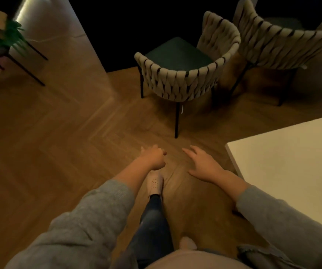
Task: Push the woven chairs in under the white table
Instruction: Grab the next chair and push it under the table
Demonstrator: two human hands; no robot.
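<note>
A woven chair [179, 82] with a dark seat and thin black legs stands on the wood floor ahead of me, its curved back towards me. A second woven chair [284, 49] stands behind it at the upper right. The corner of the white table [292, 162] fills the right side. My left hand [153, 157] reaches forward with loosely curled fingers and holds nothing. My right hand [204, 164] is stretched out with fingers spread, also holding nothing. Both hands are well short of the nearer chair.
A black-legged plant stand [20, 55] with a green plant stands at the far left beside a pale wall panel [55, 35]. Herringbone wood floor [59, 142] spreads to the left and ahead. My shoe [154, 183] steps forward under my left hand.
</note>
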